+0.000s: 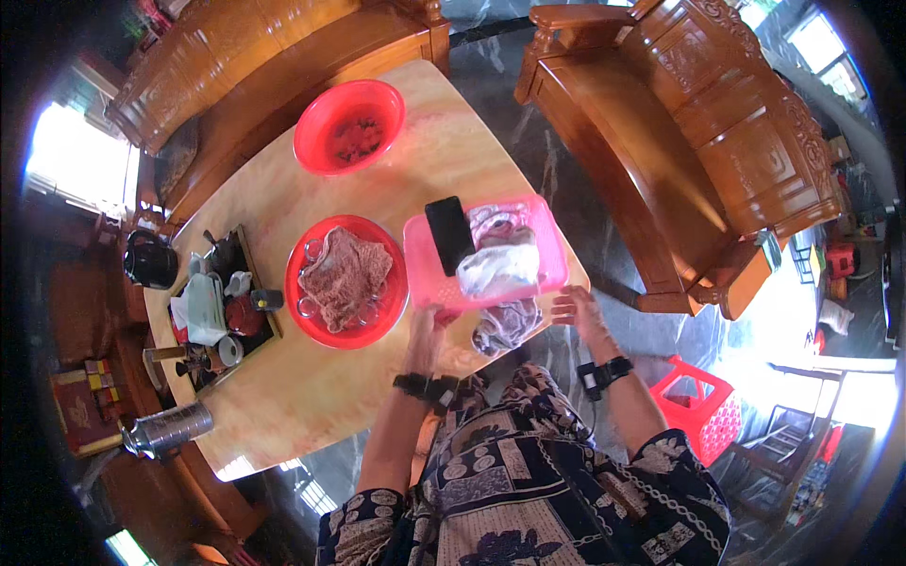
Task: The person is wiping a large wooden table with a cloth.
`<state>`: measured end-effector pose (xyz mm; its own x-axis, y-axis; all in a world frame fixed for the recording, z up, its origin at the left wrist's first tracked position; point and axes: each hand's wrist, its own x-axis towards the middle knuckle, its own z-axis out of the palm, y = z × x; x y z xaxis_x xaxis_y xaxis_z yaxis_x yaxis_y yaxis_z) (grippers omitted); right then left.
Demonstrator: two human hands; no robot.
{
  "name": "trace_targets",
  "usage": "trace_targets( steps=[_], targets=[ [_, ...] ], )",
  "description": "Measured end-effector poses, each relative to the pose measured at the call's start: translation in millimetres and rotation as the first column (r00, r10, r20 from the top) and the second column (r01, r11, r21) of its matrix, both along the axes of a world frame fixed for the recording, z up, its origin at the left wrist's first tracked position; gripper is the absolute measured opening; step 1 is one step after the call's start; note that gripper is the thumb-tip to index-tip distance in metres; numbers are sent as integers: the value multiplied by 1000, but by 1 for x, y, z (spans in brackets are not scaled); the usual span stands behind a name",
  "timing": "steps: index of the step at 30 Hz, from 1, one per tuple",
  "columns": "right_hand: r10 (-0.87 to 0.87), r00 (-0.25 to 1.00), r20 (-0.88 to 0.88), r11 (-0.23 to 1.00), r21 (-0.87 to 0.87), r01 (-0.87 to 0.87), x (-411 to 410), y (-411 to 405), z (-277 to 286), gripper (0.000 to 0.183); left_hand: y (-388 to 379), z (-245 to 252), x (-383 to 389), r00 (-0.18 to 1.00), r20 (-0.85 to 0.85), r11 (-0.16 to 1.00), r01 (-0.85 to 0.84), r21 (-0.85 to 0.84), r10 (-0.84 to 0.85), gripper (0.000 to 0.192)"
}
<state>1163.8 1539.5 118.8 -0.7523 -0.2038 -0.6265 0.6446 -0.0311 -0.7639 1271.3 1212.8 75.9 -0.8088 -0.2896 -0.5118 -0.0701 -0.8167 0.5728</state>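
A pink plastic basket (432, 283) lies on the marble-topped table (311, 396) before me. It holds a black phone-like slab (450, 235) and crumpled white and patterned cloths (501, 265). My left hand (429, 327) is at the basket's near left corner; whether its fingers grip the rim is unclear. Just off the near right corner, my right hand (579, 311) has its fingers apart and holds nothing. Between the hands a grey-white cloth (508, 324) lies at the table's edge. Left of the basket, a brown towel (345, 278) lies over drinking glasses in a red basin (294, 322).
Farther back stands a red basin (349, 127) with dark bits inside. At the left are a tea tray (272, 311) with crockery, a black kettle (151, 260) and a metal flask (168, 429). Carved wooden benches (637, 163) and a red plastic stool (701, 410) stand around.
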Motion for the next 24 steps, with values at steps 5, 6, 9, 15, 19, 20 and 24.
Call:
trace_targets(
  steps=[5,6,9,15,19,20,24],
  targets=[
    [139,990,-24,985,-101,-140,-13,17,72,37,6,17,19,991,43,992,122,22,-123,23],
    [259,964,-67,965,-20,-260,-13,18,76,36,9,23,18,987,13,986,159,-42,-159,20],
    [383,921,-74,916,154,-369,-11,35,59,36,20,45,10,975,23,968,220,-121,-219,20],
    [235,963,-133,967,-73,-246,-26,65,2,31,25,31,-27,956,8,947,290,-138,-292,19],
    [83,961,-264,972,-193,-137,-64,99,-13,24,62,42,-82,973,90,975,218,-52,-213,29],
    [17,960,-278,972,-222,-81,-75,115,-22,23,78,54,-102,968,87,969,243,-55,-237,29],
    [-103,963,-249,935,-356,9,-133,177,-56,19,145,78,-177,978,20,969,211,-126,-210,30]
  ],
)
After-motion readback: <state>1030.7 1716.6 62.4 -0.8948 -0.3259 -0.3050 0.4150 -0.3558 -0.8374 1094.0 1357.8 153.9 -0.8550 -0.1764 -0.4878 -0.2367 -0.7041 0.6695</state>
